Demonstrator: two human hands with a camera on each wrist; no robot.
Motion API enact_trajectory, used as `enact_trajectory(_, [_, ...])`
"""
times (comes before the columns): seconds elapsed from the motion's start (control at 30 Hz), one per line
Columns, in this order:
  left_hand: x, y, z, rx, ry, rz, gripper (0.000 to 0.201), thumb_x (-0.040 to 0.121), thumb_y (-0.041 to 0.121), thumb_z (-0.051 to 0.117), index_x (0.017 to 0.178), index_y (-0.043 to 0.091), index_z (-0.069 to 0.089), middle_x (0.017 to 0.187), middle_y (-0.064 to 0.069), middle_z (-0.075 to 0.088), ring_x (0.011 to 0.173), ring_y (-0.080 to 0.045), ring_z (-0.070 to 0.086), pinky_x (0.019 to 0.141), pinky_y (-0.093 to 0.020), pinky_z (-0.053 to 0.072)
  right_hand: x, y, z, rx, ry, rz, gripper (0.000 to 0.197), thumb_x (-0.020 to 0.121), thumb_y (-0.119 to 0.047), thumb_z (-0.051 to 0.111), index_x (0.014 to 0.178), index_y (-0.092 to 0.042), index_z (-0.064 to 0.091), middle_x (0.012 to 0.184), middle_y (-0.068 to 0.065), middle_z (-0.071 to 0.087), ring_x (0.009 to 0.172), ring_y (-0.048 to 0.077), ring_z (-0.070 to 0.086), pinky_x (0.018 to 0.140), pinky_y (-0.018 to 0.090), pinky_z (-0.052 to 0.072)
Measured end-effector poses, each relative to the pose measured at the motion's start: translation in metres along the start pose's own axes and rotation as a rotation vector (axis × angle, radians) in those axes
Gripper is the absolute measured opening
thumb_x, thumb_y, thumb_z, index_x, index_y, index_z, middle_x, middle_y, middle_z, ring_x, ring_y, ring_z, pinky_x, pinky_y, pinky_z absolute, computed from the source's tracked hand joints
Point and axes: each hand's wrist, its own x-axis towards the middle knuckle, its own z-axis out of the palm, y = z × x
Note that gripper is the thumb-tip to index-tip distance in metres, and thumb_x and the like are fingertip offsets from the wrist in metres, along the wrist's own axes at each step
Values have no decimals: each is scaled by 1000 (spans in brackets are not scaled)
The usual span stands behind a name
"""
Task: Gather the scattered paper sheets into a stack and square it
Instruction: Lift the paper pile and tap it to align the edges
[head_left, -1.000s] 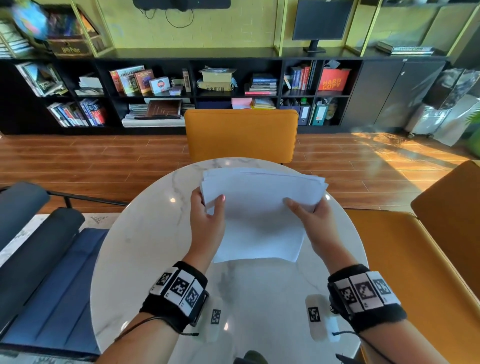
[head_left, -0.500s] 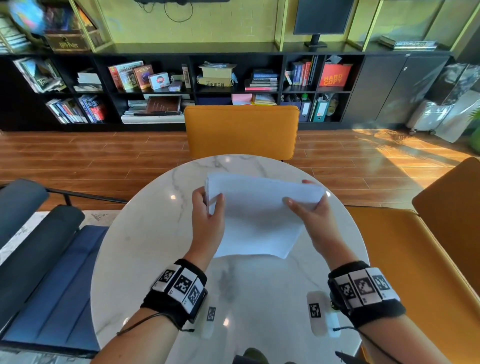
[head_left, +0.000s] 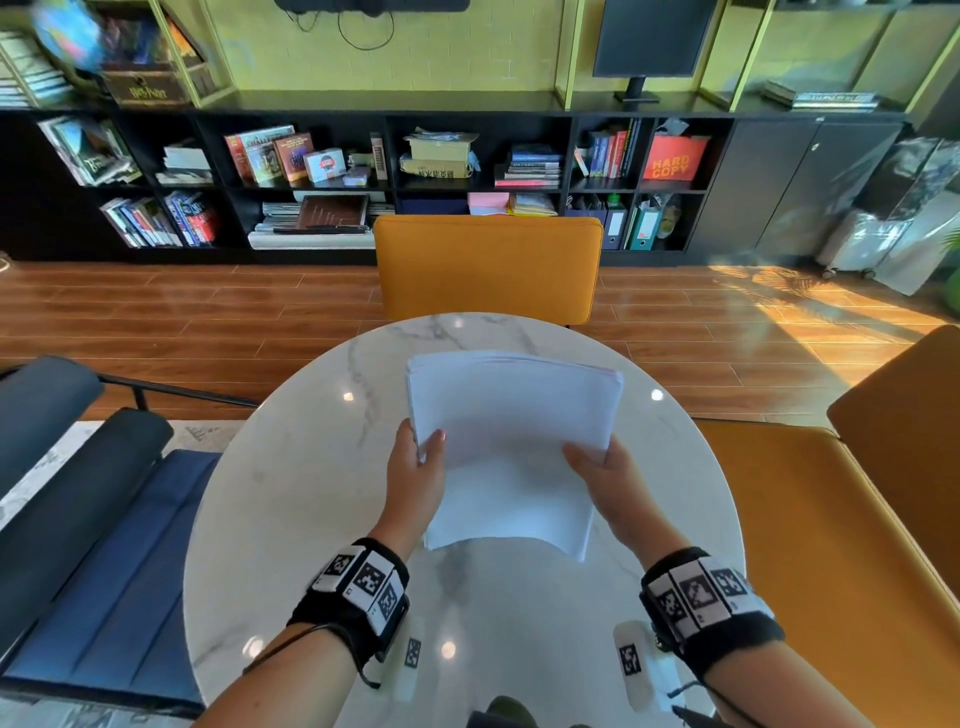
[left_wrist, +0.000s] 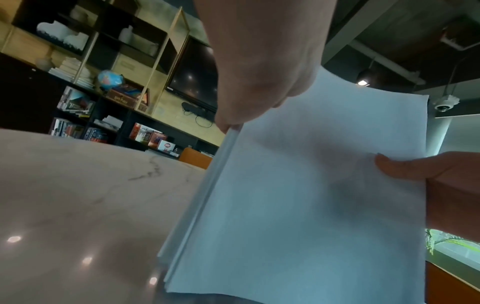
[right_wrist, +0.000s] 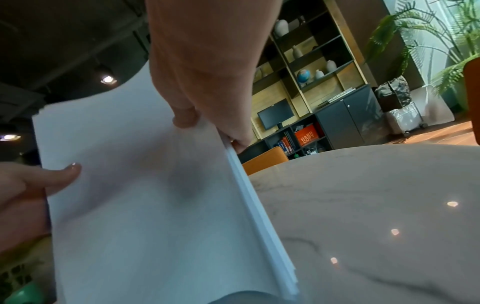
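A stack of white paper sheets (head_left: 511, 441) stands on its lower edge on the round marble table (head_left: 291, 493), leaning back and bowed. My left hand (head_left: 418, 467) grips its left edge, thumb on the front. My right hand (head_left: 602, 470) grips the right edge the same way. In the left wrist view the paper stack (left_wrist: 311, 205) shows its layered left edge, with my left hand (left_wrist: 259, 82) above it. The right wrist view has the paper stack (right_wrist: 142, 205) with its right edge slightly stepped near the bottom, pinched by my right hand (right_wrist: 207, 98). The fingers behind the sheets are hidden.
An orange chair (head_left: 488, 265) stands across the table, another orange seat (head_left: 831, 545) at the right, a blue chair (head_left: 93, 545) at the left. Black bookshelves (head_left: 363, 171) line the far wall.
The fanned sheets have drawn together into a neater stack. Both hands slid lower down the side edges and the stack's top rose and tilted back.
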Motion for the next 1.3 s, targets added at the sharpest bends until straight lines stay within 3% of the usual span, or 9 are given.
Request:
enact_trajectory(0.3, [17, 36, -8, 251, 25, 225, 33, 95, 17, 49, 126, 5, 50, 121, -2, 58, 108, -16, 57, 84, -21, 39, 14, -10, -30, -310, 82, -62, 25, 85, -23, 66, 106, -11, 59, 72, -2, 49, 64, 16, 45, 59, 26, 38])
enact_trajectory(0.4, [22, 54, -13, 399, 36, 413, 26, 94, 9, 51, 118, 2, 56, 108, 1, 59, 97, -13, 54, 78, -20, 37, 12, -28, -39, -395, 277, -204, 67, 76, -29, 76, 134, -18, 43, 102, -2, 47, 87, 15, 48, 79, 29, 41])
enact_trajectory(0.5, [25, 61, -10, 543, -58, 625, 14, 88, 3, 54, 99, 5, 62, 91, -6, 67, 84, -27, 63, 71, -38, 48, 2, -56, -29, -460, 221, -447, 87, 70, -28, 81, 143, -21, 34, 122, -6, 43, 110, 8, 44, 93, 24, 38])
enact_trajectory(0.67, [13, 67, 8, 729, -172, 830, 13, 84, 2, 55, 93, 9, 62, 86, -6, 65, 80, -30, 60, 70, -33, 33, -6, -81, -2, -419, -128, -429, 31, 76, -20, 77, 101, -33, 66, 84, -22, 68, 79, -11, 60, 74, 13, 44])
enact_trajectory(0.73, [10, 68, 10, 690, -174, 798, 11, 85, 5, 57, 94, 9, 62, 87, -4, 65, 82, -29, 61, 70, -34, 35, -8, -81, 2, -353, -153, -373, 14, 80, -20, 73, 79, -33, 70, 66, -23, 70, 66, -5, 63, 66, 17, 48])
enact_trajectory(0.87, [12, 55, -10, 552, -101, 663, 25, 79, 33, 71, 91, 13, 63, 86, 3, 67, 81, -22, 65, 75, -45, 49, -13, -75, -6, -238, -132, -297, 6, 81, -17, 72, 77, -21, 74, 69, -14, 75, 70, -1, 70, 63, 15, 53])
enact_trajectory(1.0, [19, 24, -47, 496, 114, 393, 52, 69, 41, 80, 110, 14, 61, 104, -1, 66, 99, -22, 61, 92, -47, 47, -12, -66, -25, -127, -46, -175, 13, 78, -21, 75, 85, -10, 76, 92, 17, 76, 89, 32, 73, 84, 50, 57])
enact_trajectory(1.17, [21, 12, -56, -13, 11, -5, 62, 77, 23, 76, 129, 13, 46, 124, -2, 58, 115, -20, 56, 99, -36, 45, -12, -57, -28, 3, -59, -115, 10, 79, -14, 73, 77, -22, 77, 89, 7, 77, 86, 26, 73, 88, 51, 55])
enact_trajectory(1.3, [17, 19, -44, -92, 81, -4, 41, 87, 24, 66, 123, 10, 52, 115, -2, 66, 111, -19, 62, 99, -41, 48, -8, -47, -24, 42, -58, -117, 7, 80, -15, 72, 79, -21, 77, 88, 3, 77, 86, 22, 73, 90, 49, 55])
